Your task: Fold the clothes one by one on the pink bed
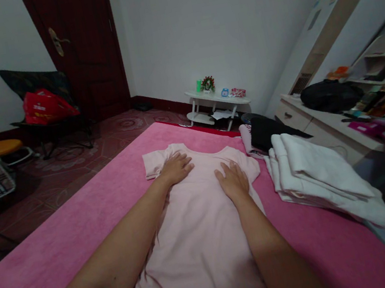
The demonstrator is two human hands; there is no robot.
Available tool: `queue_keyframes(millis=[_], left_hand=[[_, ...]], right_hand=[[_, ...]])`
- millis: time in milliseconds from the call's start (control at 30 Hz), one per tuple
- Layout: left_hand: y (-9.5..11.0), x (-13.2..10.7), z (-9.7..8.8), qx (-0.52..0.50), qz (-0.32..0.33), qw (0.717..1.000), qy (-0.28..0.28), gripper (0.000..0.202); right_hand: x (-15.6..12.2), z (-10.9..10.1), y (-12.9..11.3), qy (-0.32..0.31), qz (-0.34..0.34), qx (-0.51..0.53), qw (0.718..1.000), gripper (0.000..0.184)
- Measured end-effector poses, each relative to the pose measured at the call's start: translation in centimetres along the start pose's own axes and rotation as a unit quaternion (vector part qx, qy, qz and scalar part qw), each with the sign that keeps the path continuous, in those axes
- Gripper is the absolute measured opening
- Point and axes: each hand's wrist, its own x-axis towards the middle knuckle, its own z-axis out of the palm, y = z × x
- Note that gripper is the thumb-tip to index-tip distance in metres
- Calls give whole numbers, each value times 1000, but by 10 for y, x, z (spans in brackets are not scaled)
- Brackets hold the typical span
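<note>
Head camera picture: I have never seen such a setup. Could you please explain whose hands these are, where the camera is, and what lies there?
There is no machine here: these are one person's two bare hands. The camera sits on that person's head, looking forward and down, so you see roughly their own view. The left hand and the right hand rest flat on a pale pink short-sleeved shirt, spread on a pink cover. Neither hand appears to grip anything. To the right lies a stack of folded white cloth, with black clothing beyond.
</note>
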Motion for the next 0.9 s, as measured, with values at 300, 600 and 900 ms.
queue_keyframes(millis=[300,600,900], left_hand=[[1,-1,1,1,-4,1000,5,41],[1,-1,1,5,-5,1000,-1,43],[16,-6,-13,22,-31,999,-3,35]], right_hand=[[0,1,2,-6,-1,-8,1000,59],[-2,0,1,0,-11,-15,1000,58],[-3,1,2,9,-13,3,1000,57]])
